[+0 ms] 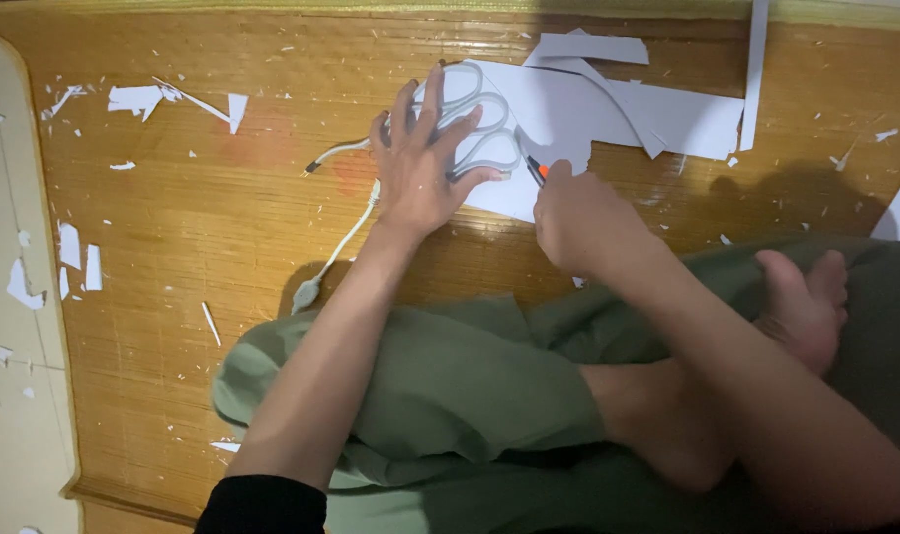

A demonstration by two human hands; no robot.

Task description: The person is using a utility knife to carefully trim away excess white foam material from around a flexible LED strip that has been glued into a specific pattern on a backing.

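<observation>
Meanwhile the left hand [420, 173] lies with fingers spread wide over a white looped template [474, 124] on grey paper [608, 114], while the right hand [578, 218] pinches a pen [536, 170].

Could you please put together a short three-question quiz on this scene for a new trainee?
1. True or false: the left hand presses a curved white template flat onto the white paper sheet.
2. What does the right hand grip? A) scissors B) a pen with an orange-and-black tip C) a glue stick
3. Fill in: a white ____ runs across the bamboo mat under the left wrist.

Key: 1 true. 2 B: the pen tip meets the paper at the template's edge. 3 cable.
</observation>
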